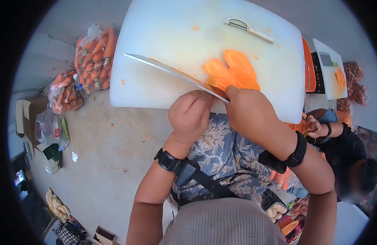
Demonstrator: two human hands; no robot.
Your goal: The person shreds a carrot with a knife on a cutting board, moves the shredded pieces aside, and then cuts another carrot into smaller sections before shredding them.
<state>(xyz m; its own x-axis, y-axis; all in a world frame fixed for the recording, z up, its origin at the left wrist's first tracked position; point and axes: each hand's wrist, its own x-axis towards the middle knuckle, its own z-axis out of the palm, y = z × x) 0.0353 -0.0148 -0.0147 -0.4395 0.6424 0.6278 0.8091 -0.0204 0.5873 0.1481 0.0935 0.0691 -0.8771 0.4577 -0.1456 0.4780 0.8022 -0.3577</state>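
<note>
Centrally, the white plastic cutting board (155, 36) carries a fan of flat orange carrot slabs (237, 67), cut lengthwise and overlapping, at about 4 o'clock on its surface. The right hand (247, 112) is closed around the near end of the long steel knife (172, 72), its handle hidden in the grip; the blade runs toward 10 o'clock, its edge across the nearest slabs. The left hand (191, 115) is curled into a fist against the blade's near side; whether it pins anything cannot be told. Judged from this, slabbing is done for this carrot and cutting across the stack is under way. A white-handled peeler (250, 30) lies idle at 1 o'clock. At 9 o'clock, on the concrete floor (110, 163), two clear plastic bags (94, 57) hold whole carrots, so much stock appears uncut. At 3 o'clock a second white board (328, 61) bears orange pieces, beside a seated person's hand (315, 128). At 5 o'clock a black tray (272, 206) holds pale chunks.
</note>
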